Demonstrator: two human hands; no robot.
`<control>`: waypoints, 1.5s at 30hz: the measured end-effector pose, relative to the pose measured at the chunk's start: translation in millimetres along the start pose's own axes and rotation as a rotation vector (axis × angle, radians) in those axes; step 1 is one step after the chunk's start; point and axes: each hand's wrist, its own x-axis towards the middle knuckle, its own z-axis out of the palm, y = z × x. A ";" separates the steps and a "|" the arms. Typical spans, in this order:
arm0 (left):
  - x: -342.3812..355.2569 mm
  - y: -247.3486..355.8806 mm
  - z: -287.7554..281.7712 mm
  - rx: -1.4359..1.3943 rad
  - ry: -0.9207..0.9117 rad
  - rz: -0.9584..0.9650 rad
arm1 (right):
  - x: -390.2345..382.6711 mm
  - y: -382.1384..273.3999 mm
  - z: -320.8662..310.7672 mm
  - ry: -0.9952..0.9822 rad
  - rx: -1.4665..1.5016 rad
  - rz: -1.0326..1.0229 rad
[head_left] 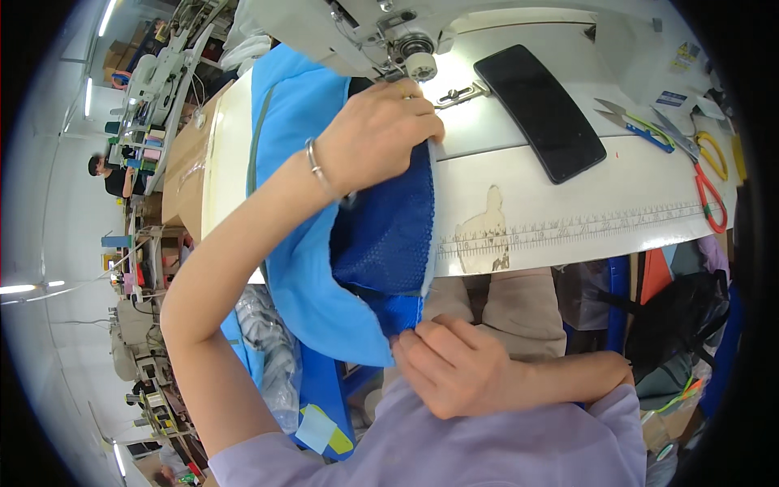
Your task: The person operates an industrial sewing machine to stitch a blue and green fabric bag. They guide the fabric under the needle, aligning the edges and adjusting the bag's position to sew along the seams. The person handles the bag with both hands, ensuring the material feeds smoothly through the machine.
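Observation:
Beneath the head of a white sewing machine (pixel 381 28) lies light blue fabric (pixel 288 235) with a dark blue mesh panel (pixel 381 235), hanging over the table's front edge. My left hand (pixel 377 134), with a bracelet at the wrist, is on the fabric close to the presser foot area, fingers curled on its upper edge; the needle area is partly hidden behind it. My right hand (pixel 446 365) pinches the lower corner of the fabric where light blue meets mesh, below the table edge.
A black phone (pixel 540 114) lies right of the machine, with scissors (pixel 633 126) and red-handled scissors (pixel 710 195) farther right. A printed ruler (pixel 568 227) runs along the table. Cardboard (pixel 182 195) is at left; bags (pixel 673 325) sit lower right. A person (pixel 114 174) works at the far left.

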 end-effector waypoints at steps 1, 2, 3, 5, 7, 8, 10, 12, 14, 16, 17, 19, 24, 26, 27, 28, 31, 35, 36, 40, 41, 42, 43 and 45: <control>2.1 -6.5 2.2 0.055 -0.036 0.046 | 2.6 -0.7 -1.5 0.003 0.009 -0.009; 2.2 -10.4 4.6 0.089 -0.051 0.082 | 5.0 -1.2 -2.6 0.005 0.020 -0.019; 6.2 -11.8 7.4 0.118 -0.064 0.126 | 5.6 -0.7 -3.5 0.006 0.025 -0.021; 8.4 -12.5 10.7 0.146 -0.079 0.183 | 5.8 0.8 -4.6 -0.005 0.017 -0.027; 7.3 -9.0 12.7 0.147 -0.086 0.211 | 4.3 2.4 -6.0 -0.021 0.020 -0.031; 4.6 -5.9 10.9 0.136 -0.113 0.193 | 2.9 2.7 -7.2 -0.031 0.026 -0.032; -0.3 4.1 4.3 0.108 -0.169 0.170 | -0.6 4.5 -8.2 -0.049 0.023 -0.027; -8.5 16.0 -0.6 0.029 -0.236 0.165 | -2.8 5.2 -8.8 -0.059 0.016 -0.030; -13.4 31.8 -5.2 -0.052 -0.265 0.177 | -6.8 6.4 -3.2 -0.025 -0.012 -0.043; -21.4 53.5 -11.6 -0.130 -0.258 0.182 | -10.4 7.5 2.5 -0.018 -0.011 -0.049; -25.5 66.2 -11.2 -0.179 -0.288 0.189 | -13.2 7.7 3.6 -0.029 -0.003 -0.039; -37.5 93.8 -3.8 -0.273 -0.246 0.213 | -21.1 7.5 6.1 -0.065 0.006 -0.005; -54.7 112.9 -10.2 -0.292 -0.279 0.003 | -40.0 14.4 25.7 0.041 -0.022 0.065; -62.7 129.1 -10.5 -0.302 -0.049 -0.072 | -46.1 16.6 31.2 0.025 -0.013 0.070; -68.2 136.9 -11.2 -0.262 -0.080 -0.139 | -49.3 16.5 31.9 0.010 -0.013 0.076; -74.9 143.7 -13.8 -0.222 -0.111 -0.206 | -50.6 17.0 33.0 0.011 -0.011 0.079; -92.9 147.5 -10.9 -0.083 -0.066 -0.298 | -49.1 20.1 34.7 0.007 -0.006 0.069; -103.1 137.5 2.8 -0.002 0.025 -0.301 | -50.6 23.9 33.5 -0.043 0.015 0.031; -104.0 134.3 5.6 -0.037 0.058 -0.310 | -48.7 26.2 32.4 -0.061 0.020 0.026; -105.8 127.1 7.3 -0.181 0.147 -0.338 | -34.0 43.3 24.4 0.027 -0.120 -0.054; -106.5 126.2 4.8 -0.218 0.158 -0.344 | -30.8 49.7 24.3 0.005 -0.139 -0.047; -106.1 123.5 0.6 -0.276 0.154 -0.355 | -27.7 54.8 23.0 -0.017 -0.162 -0.044; -105.7 120.9 -5.5 -0.335 0.150 -0.366 | -26.2 56.2 21.4 -0.029 -0.154 -0.059; -99.8 119.9 -17.2 -0.415 0.163 -0.356 | -24.0 56.6 17.8 -0.058 -0.135 -0.095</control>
